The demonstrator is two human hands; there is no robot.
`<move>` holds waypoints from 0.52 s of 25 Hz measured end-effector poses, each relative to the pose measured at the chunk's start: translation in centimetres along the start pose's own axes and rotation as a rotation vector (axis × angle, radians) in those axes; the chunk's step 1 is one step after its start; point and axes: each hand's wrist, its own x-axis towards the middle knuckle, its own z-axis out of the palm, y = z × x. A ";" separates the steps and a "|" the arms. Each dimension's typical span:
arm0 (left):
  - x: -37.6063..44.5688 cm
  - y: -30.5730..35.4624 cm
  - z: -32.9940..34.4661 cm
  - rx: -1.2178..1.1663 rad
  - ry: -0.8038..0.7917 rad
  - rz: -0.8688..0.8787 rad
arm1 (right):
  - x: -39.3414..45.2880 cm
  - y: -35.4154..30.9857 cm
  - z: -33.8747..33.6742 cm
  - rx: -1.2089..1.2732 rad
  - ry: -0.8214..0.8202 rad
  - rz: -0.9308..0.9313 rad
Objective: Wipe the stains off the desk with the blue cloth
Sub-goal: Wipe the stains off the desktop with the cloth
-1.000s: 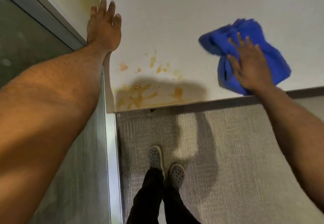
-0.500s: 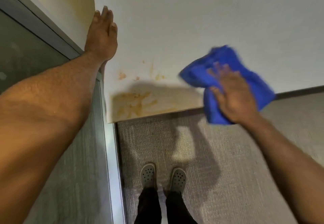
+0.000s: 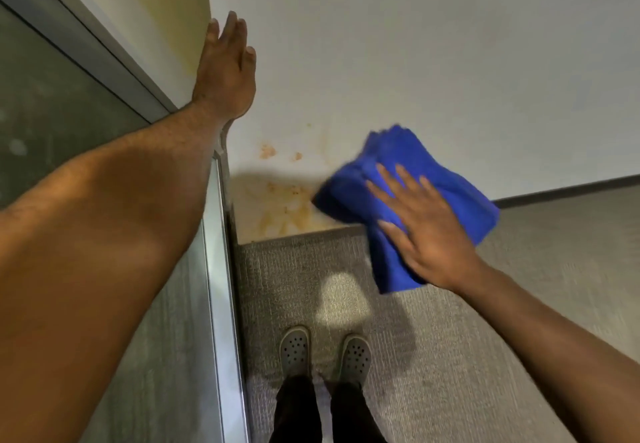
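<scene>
- Because the blue cloth (image 3: 408, 179) lies bunched under the flat right hand (image 3: 426, 231), with the fingers spread and pressing down instead of curled around it, the hold depends on friction alone; a fast stroke could, in my judgement, let the cloth slide out from under the palm.
- Part of the cloth overhangs the near edge of the white desk (image 3: 433, 61) and hangs toward the carpet (image 3: 450, 356). If the hand travels further toward the near side, the cloth may drop off the edge.
- The orange-brown stains (image 3: 287, 215) sit at the near left corner of the desk, just left of the cloth, with two smaller spots (image 3: 267, 151) further from the edge. A single pass may smear the residue rather than lift it, spreading a film toward the clean surface on the right.
- Stains close to the near edge could be pushed over it onto the carpet or toward the grey clogs (image 3: 294, 352) directly below.
- The left hand (image 3: 227, 72) rests open and flat on the far left edge of the desk, holding nothing, beside the cream wall (image 3: 162, 2) and the metal frame (image 3: 218, 269). A leftward stroke carried too far could drag residue into the gap along that frame, where wiping is harder.
- A folded cloth presents little clean face; reusing a soiled fold may redeposit the stain.
</scene>
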 end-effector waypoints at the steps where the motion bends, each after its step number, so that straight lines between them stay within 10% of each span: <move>1: -0.1 -0.1 -0.1 -0.001 0.003 -0.001 | -1.0 1.2 -0.5 0.019 -0.003 0.004; 7: -0.2 0.1 0.0 -0.021 0.019 0.007 | 11.3 4.8 -1.8 -0.056 0.144 0.309; 13: -0.3 0.4 -0.6 0.024 0.007 0.001 | 6.1 -3.0 0.7 -0.036 0.030 -0.013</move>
